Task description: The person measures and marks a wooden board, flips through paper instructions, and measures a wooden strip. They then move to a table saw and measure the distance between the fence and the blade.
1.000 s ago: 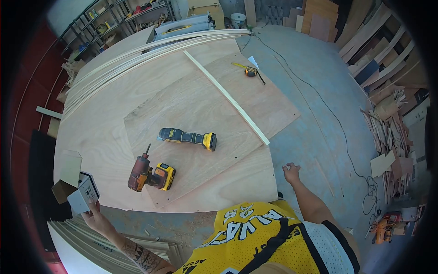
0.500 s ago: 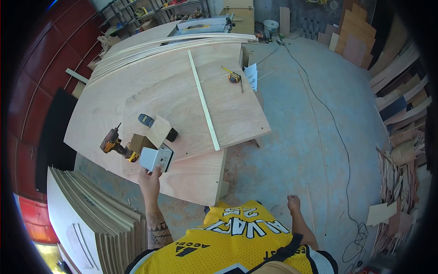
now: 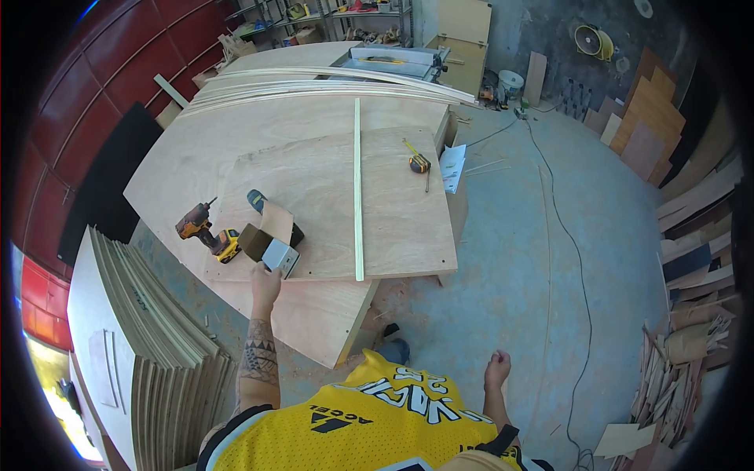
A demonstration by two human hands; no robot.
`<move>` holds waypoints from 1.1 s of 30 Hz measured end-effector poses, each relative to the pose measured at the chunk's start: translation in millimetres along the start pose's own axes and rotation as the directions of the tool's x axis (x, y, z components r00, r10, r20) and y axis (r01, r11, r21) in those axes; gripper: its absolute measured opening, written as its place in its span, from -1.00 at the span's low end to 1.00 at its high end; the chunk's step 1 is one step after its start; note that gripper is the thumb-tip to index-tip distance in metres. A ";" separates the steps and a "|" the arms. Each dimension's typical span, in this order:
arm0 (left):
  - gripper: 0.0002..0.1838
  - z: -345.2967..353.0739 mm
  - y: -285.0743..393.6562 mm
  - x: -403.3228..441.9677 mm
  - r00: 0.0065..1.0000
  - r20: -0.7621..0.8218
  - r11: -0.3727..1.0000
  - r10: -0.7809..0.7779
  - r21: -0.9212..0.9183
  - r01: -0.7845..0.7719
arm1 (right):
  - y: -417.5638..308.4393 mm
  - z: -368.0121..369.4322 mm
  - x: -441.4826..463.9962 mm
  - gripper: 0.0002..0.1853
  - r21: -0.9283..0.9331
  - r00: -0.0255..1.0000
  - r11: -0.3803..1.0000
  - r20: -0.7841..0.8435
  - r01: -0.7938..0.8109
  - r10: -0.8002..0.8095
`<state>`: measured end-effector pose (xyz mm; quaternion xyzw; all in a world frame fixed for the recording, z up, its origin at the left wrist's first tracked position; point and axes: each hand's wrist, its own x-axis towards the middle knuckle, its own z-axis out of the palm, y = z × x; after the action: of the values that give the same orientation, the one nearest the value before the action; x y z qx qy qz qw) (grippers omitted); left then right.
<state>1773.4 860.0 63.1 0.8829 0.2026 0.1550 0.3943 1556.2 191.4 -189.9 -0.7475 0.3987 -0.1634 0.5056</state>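
Observation:
My left hand grips the near end of a small box at the near-left side of the plywood table. The box has white-blue sides and open brown cardboard flaps. Left of it rests a cordless driver with a yellow battery. Behind the flaps a blue-grey tool end shows, the rest partly hidden. My right hand hangs low by my side over the floor, fingers curled closed; whether anything is inside cannot be seen.
A thin wood strip lies across the plywood sheet. Right of it are a tape measure and papers. Stacked panels stand at the left. A cable runs over the floor; wood offcuts line the right.
My left hand has moved the box forward, and it now sits lower against the table beside the driver. The view has shifted. My right hand stays curled by my side.

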 end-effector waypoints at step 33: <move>-0.76 -16.5 28.8 64.9 0.988 0.138 0.959 -0.074 0.283 0.032 | -468.7 380.2 24.7 -0.11 0.576 -0.494 0.020 0.718 0.817 -0.491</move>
<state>1829.5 884.1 103.0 0.9330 0.2165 0.0485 0.2834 2019.7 490.5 56.0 -0.7947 -0.5621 0.0338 0.2267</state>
